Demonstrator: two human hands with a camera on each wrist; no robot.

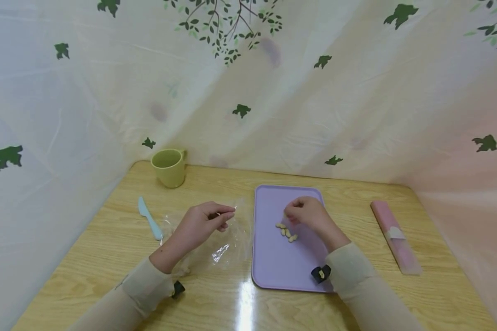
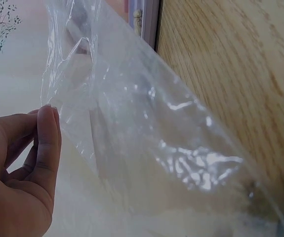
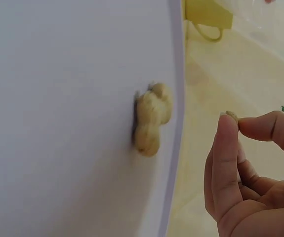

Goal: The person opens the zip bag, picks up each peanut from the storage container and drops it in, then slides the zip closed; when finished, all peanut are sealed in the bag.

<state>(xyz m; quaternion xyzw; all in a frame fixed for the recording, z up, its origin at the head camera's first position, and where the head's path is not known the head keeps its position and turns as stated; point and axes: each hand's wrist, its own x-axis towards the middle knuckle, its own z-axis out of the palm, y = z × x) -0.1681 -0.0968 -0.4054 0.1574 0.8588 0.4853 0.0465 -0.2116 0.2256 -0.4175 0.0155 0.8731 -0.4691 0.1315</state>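
Fabric (image 1: 273,147) printed with green leaves and branches hangs behind and at both sides of a wood-grain table (image 1: 207,303). On it, right of the middle, lies a lilac tray (image 1: 281,266) with a raised rim. Two beige sleeves (image 1: 147,282) reach in from the near side, a dark piece at each cuff. Left of the tray is a clear, crinkled plastic bag (image 1: 240,239) that catches bright glints. Well to the tray's right lies a long pink case (image 1: 391,225) with a pale band round it. The left hand (image 1: 199,225) has its thumb and fingertips together, pinching the bag; the right hand (image 1: 310,216) is over the tray, its thumb and forefinger closed on something small. A green mug (image 1: 168,174) stands upright at the far left, near the fabric. Nearer, a light blue knife (image 1: 150,218) lies aslant, its handle end beside the bag. A few peanuts (image 1: 288,233) sit close together on the tray, just below the right hand. Smallest is the pinched tan piece (image 3: 232,116), peanut-coloured and mostly hidden by the fingers.
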